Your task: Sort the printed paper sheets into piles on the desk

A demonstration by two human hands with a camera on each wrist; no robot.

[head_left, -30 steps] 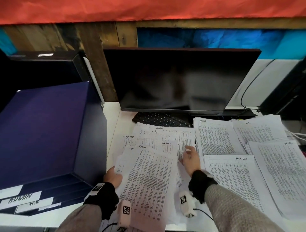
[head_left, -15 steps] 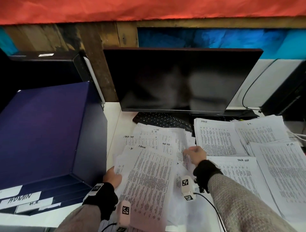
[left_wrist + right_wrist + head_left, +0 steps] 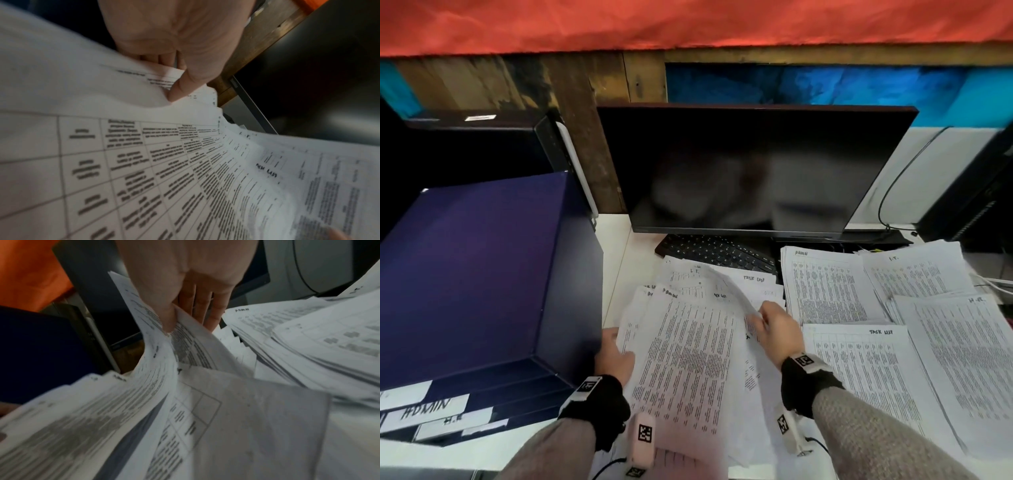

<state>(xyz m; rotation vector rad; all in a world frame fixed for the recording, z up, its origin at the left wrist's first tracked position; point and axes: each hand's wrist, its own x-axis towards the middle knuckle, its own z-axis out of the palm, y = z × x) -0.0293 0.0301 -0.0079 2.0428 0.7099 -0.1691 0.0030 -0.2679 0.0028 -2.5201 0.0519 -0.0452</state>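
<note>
A loose bundle of unsorted printed sheets [image 3: 688, 359] lies fanned out in front of me. My left hand [image 3: 614, 356] grips its left edge, thumb on top [image 3: 174, 94] and fingers underneath. My right hand [image 3: 777, 325] pinches the right edge of one sheet [image 3: 722, 284], which curls up off the bundle; in the right wrist view the thumb [image 3: 168, 321] presses that sheet [image 3: 156, 353] against the fingers. To the right lie sorted piles headed ADMIN [image 3: 828, 291], I.T. [image 3: 914, 270], H.R. [image 3: 969, 359] and TASK LIST [image 3: 866, 377].
A dark monitor [image 3: 750, 171] stands at the back with a black keyboard [image 3: 709, 251] under it. A tall navy box [image 3: 476, 267] with white labels fills the left side, close to my left hand. Cables [image 3: 887, 205] and a dark case [image 3: 976, 192] sit at the far right.
My right hand went from lying flat on the bundle to pinching one sheet's edge and drawing it up and to the right, so the sheet curls. The left hand stays put.
</note>
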